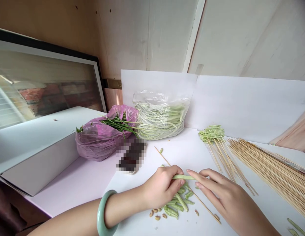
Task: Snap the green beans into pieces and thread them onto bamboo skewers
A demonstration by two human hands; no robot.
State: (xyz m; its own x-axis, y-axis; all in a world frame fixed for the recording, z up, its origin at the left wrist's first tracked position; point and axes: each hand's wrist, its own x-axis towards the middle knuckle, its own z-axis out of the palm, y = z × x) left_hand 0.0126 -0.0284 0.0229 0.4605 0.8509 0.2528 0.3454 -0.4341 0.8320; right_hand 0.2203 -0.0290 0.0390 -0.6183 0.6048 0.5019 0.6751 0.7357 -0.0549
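Observation:
My left hand point(160, 188), with a pale green bangle point(103, 213) on the wrist, is closed around a green bean piece point(184, 177). My right hand point(222, 193) reaches in from the right, its fingers stretched out and touching the other end of that bean. Beneath both hands lie several cut green bean pieces point(178, 205) and a thin bamboo skewer point(203, 205) on the white table point(88, 183). A few small brown beans point(157, 214) are scattered near my left wrist.
A loose pile of bamboo skewers point(270, 170) lies at right, beside finished bean skewers point(212, 134). A clear bag of long beans point(159, 116) and a pink bag of chives point(103, 136) stand at the back. A white box point(31, 147) sits at left.

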